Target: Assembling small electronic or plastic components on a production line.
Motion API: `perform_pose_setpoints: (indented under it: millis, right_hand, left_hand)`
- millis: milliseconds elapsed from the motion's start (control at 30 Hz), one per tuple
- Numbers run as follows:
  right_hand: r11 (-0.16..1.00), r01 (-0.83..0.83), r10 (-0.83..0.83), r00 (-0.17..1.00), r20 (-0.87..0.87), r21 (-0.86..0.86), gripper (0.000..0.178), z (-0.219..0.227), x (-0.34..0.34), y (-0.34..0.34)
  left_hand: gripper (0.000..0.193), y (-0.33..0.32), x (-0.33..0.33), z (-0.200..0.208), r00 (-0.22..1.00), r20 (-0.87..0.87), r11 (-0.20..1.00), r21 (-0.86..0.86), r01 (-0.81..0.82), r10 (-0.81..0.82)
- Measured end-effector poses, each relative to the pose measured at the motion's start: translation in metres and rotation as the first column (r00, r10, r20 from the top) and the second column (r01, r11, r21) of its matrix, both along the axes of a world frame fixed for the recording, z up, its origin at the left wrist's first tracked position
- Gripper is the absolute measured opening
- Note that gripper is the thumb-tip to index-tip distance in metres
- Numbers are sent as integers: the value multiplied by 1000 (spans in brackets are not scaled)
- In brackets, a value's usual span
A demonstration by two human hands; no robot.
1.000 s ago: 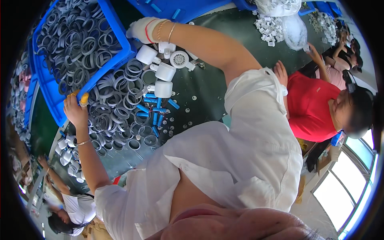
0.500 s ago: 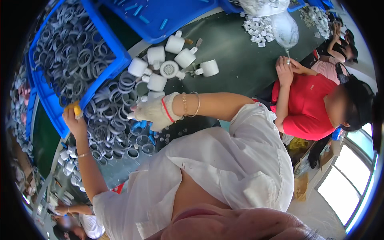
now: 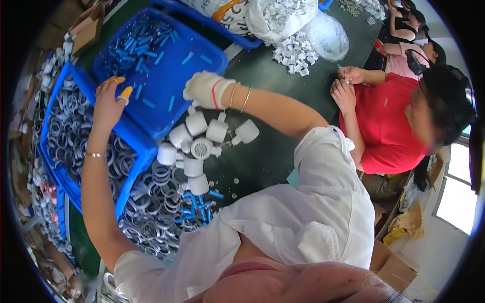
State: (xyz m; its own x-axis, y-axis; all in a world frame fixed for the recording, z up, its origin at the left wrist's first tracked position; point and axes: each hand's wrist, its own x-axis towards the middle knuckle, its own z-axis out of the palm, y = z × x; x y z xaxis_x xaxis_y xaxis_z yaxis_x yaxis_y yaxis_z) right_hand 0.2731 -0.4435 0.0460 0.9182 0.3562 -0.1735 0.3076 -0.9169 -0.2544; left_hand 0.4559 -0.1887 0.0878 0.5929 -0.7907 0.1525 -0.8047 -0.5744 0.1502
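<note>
My left hand, with yellow covers on the thumb and a finger, is at the near left side of a blue tray. Its fingers are apart and I see nothing in them. My right hand, in a white knit glove, is over the tray's near right edge. It looks curled closed; its fingertips are hidden, as is anything they hold. Small blue cylinders are heaped at the tray's far end, with a few loose ones nearer. White mug-shaped plastic parts, one showing a round grille, lie just below my right hand.
Grey rings fill a blue bin at the left; more rings lie in front, beside loose blue cylinders. White pieces and a clear bag are at the back. A person in red works at the right.
Both hands have moved away from me to the blue tray, the left from the ring bin, the right from above the loose rings. The view has shifted and shows more of the tray.
</note>
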Motion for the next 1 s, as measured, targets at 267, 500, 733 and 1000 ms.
perform_pose_setpoints:
  millis: [267, 500, 733, 1000]
  right_hand:
    - [871, 337, -458, 820, 344, 356, 36, 1, 97, -75]
    - [782, 309, -394, 918, 46, 542, 112, -19, 229, -65]
    - [865, 359, -326, 933, -151, 350, 133, -36, 284, -46]
    - [525, 443, -344, 891, -295, 726, 120, -18, 224, -7]
  left_hand:
    - [59, -45, 145, -71, 748, -444, 829, -22, -559, 493]
    - [63, -56, 201, -107, 614, -663, 669, -225, -709, 428]
    - [64, -77, 204, -108, 247, -864, 682, 141, -718, 439]
    - [54, -84, 134, -107, 181, -983, 448, -175, -877, -30]
